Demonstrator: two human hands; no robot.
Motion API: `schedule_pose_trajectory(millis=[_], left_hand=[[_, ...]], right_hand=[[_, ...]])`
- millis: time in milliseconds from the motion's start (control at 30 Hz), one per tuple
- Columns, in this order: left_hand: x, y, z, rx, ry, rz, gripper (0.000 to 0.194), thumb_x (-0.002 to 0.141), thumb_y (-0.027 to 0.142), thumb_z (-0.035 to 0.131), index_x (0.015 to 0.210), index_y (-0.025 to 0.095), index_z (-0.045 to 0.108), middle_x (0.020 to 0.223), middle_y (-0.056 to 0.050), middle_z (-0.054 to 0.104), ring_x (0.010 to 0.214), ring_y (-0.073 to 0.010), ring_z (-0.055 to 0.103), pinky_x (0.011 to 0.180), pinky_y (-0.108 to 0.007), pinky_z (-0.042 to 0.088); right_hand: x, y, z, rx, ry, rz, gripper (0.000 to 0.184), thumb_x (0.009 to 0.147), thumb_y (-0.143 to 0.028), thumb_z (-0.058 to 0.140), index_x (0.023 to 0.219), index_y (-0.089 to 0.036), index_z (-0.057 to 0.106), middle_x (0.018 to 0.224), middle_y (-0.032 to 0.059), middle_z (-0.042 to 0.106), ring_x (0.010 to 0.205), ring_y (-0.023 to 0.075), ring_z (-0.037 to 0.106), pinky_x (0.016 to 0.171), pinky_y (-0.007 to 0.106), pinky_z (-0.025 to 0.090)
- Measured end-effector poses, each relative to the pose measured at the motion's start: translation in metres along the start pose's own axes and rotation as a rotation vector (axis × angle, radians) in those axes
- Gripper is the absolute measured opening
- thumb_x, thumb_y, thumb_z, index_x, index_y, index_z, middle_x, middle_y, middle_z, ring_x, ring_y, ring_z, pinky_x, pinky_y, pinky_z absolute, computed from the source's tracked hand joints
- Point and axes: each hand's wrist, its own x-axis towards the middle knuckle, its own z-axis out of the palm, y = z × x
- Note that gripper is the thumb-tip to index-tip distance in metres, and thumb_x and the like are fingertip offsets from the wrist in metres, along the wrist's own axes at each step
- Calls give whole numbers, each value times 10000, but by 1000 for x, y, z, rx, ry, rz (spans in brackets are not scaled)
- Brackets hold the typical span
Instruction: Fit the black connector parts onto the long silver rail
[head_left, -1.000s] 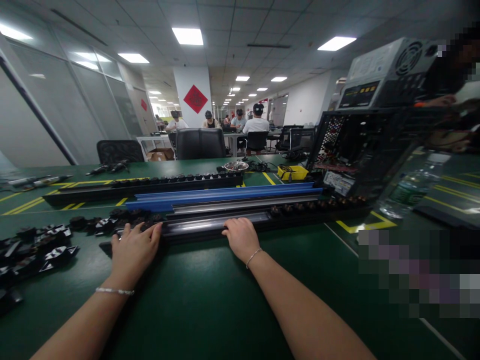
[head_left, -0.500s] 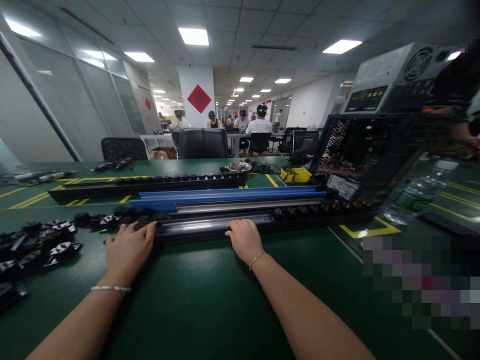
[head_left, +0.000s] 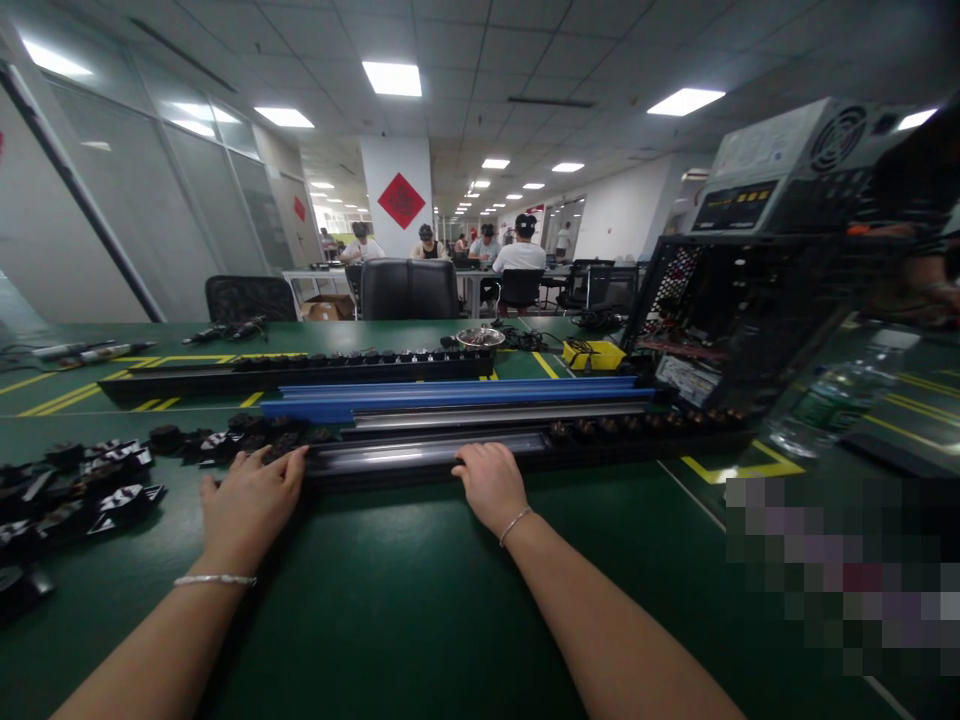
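Note:
A long black rail (head_left: 420, 455) with a shiny clear strip lies across the green table (head_left: 420, 580) in front of me. My left hand (head_left: 247, 505) lies palm down at the rail's left end, fingers stretched out and touching it. My right hand (head_left: 491, 485) rests on the rail's middle, fingers curled over its near edge. Small black parts (head_left: 630, 427) sit along the rail's right half. Behind it lie a grey rail and a blue rail (head_left: 450, 393).
Several loose black parts (head_left: 82, 490) are piled at the left. A second black rail (head_left: 300, 372) lies farther back. An open computer case (head_left: 742, 310) with a power supply (head_left: 787, 165) on top stands at the right, beside a water bottle (head_left: 832, 395). A yellow box (head_left: 589, 352) and people sit beyond.
My left hand has slid a little to the left along the rail's end. My right hand stays on the rail. The view has shifted slightly.

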Motion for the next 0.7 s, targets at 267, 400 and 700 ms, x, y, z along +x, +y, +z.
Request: schedule_pose_trajectory(millis=[267, 400, 700], left_hand=[[-1, 2, 2, -21, 6, -26, 486, 935, 436, 223, 1247, 338, 582, 1369, -135, 491, 1317, -355, 365, 985, -661, 287], [-2, 1, 9, -98, 11, -46, 551, 922, 503, 156, 1328, 354, 498, 1421, -145, 421, 1353, -395, 283, 978, -700, 252], [-3, 3, 8, -229, -32, -93, 608, 862, 635, 190, 1356, 390, 447, 1509, -143, 271, 1379, -485, 100, 988, -738, 153]], right_hand=[[0, -1, -1, -5, -17, 7, 98, 877, -283, 563, 881, -203, 619, 883, 30, 672, 857, 176, 562, 831, 308, 336], [1, -1, 0, 1, -11, 8, 87, 874, -275, 566, 883, -205, 618, 889, 29, 672, 863, 175, 564, 835, 308, 335], [0, -1, -1, -3, -25, 19, 90, 876, -277, 564, 896, -208, 619, 902, 24, 674, 875, 170, 565, 836, 305, 336]])
